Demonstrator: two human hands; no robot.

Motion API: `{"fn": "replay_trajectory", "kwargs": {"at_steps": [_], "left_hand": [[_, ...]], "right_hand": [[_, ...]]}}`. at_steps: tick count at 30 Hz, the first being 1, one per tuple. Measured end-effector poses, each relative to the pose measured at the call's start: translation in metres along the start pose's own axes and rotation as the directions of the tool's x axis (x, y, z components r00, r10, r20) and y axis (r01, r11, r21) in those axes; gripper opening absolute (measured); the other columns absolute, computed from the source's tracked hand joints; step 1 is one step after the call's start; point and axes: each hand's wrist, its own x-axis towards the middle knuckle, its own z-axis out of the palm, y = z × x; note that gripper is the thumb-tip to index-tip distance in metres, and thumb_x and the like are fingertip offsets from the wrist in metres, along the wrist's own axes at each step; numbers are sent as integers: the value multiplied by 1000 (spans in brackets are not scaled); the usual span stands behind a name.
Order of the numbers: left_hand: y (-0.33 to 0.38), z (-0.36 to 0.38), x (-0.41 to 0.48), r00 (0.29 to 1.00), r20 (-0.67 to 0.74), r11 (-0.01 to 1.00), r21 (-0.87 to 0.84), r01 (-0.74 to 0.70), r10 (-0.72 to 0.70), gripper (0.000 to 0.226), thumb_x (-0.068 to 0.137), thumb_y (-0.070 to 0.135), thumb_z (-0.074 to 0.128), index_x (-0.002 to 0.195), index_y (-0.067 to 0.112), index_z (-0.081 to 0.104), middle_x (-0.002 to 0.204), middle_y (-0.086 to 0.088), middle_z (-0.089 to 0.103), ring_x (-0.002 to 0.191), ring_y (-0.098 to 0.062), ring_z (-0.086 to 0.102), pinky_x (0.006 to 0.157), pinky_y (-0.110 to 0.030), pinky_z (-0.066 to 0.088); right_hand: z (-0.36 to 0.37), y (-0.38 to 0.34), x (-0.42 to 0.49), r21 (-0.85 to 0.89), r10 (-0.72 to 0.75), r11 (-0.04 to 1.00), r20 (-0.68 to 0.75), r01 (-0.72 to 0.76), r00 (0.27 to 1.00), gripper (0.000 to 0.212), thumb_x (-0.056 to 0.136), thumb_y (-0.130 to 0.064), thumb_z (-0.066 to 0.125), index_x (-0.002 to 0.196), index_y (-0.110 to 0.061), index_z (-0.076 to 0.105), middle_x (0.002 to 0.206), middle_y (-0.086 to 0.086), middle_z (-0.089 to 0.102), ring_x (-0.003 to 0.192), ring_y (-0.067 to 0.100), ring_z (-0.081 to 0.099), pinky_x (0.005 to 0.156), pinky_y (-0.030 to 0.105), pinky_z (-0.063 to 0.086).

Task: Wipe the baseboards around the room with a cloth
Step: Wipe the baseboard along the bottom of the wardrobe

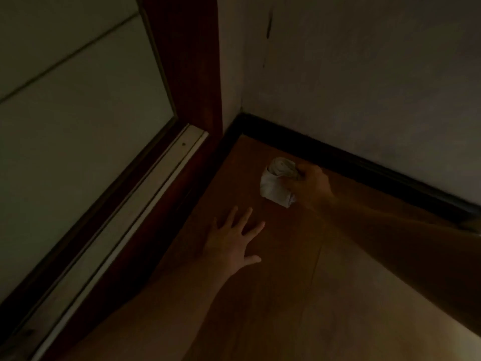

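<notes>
A pale, bunched cloth [273, 183] is held in the right hand [311, 182], low over the wooden floor [286, 295] in a dim corner of the room. The cloth is gripped from its right side. The fingers are curled round it and largely hidden in its folds, so most of the fabric bulges out to the left of the knuckles and hangs below them. The cloth's upper edge lies just beside the dark baseboard [364, 165] that runs along the foot of the pale wall [364, 74]. Whether the two are touching cannot be told, as the picture is dark and slightly blurred. The corner where the baseboard turns is a little further up and to the left of the cloth.

The left hand [231, 243] is laid flat on the floor, palm down, with its fingers [246, 217] straight and spread wide and nothing held in it. It is set near the cloth, below and to the left, but apart from it.

A reddish-brown door frame [192, 74] is seen left of the corner, with a pale threshold strip [156, 183] at its foot, in which a small screw [184, 144] is set. A thin dark crack [269, 29] is visible high on the wall.
</notes>
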Motion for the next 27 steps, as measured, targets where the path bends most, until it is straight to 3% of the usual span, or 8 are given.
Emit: {"fn": "replay_trajectory", "kwargs": {"at_steps": [4, 10, 13, 16, 18, 22, 24, 27], "left_hand": [[-6, -4, -2, 999, -9, 999, 26, -38, 39, 87, 91, 78, 33, 150, 49, -25, 159, 2, -38, 148, -32, -29, 120, -65, 1], [-10, 8, 4, 997, -49, 996, 71, -58, 62, 85, 89, 82, 25, 145, 50, -32, 156, 2, -43, 145, -31, -35, 118, -64, -6], [-8, 10, 3, 997, -76, 999, 9, -32, 32, 79, 93, 77, 26, 149, 51, -23, 159, 5, -36, 147, -27, -32, 119, -61, -8], [-6, 22, -3, 987, -156, 998, -58, 31, -40, 73, 95, 75, 26, 152, 53, -15, 163, 6, -29, 149, -20, -27, 121, -57, -7], [-4, 30, -8, 973, -208, 992, -97, 85, -104, 73, 94, 76, 25, 153, 53, -11, 165, 5, -25, 150, -18, -24, 122, -54, -6], [1, 45, -22, 919, -303, 964, -165, 208, -250, 71, 94, 78, 22, 156, 51, 3, 169, 3, -5, 155, -20, -3, 123, -52, 8], [6, 54, -29, 881, -353, 947, -183, 265, -315, 68, 96, 75, 26, 157, 48, 13, 169, 1, 9, 154, -23, 12, 121, -51, 20], [13, 62, -31, 859, -363, 928, -231, 292, -361, 64, 99, 72, 27, 157, 48, 17, 169, 0, 10, 155, -23, 11, 121, -53, 21]], "right_hand": [[-27, -24, 14, -112, -100, 988, 64, 107, 993, 16, 89, -28, 70, 102, -19, 68, 82, -9, 66, 73, 2, 63, 57, 15, 47], [-5, -15, 36, -45, -224, 972, 98, 230, 970, 15, 88, -27, 72, 102, -21, 69, 79, -15, 62, 68, -6, 60, 54, 6, 42], [40, 1, 39, -62, -263, 961, 95, 270, 960, 24, 86, -25, 73, 108, -16, 70, 90, -9, 63, 78, 1, 58, 63, 10, 41], [80, 2, 42, -91, -280, 953, 109, 290, 954, 27, 89, -28, 70, 110, -11, 69, 104, 5, 66, 91, 17, 63, 71, 25, 48], [99, -8, 47, -94, -345, 930, 106, 355, 933, 23, 90, -25, 69, 104, -7, 69, 100, 8, 64, 89, 20, 61, 69, 27, 45], [126, -26, 41, -54, -423, 902, 97, 429, 901, 13, 89, -15, 69, 86, -4, 65, 87, 1, 53, 76, 11, 51, 56, 19, 30], [133, -25, 30, -32, -469, 878, 132, 477, 873, 13, 88, -13, 67, 80, -5, 62, 82, -1, 50, 71, 11, 49, 55, 23, 33], [139, -20, 17, -19, -525, 839, 237, 545, 817, 17, 89, -14, 67, 77, -4, 60, 80, 0, 50, 71, 15, 52, 56, 29, 37]]}}
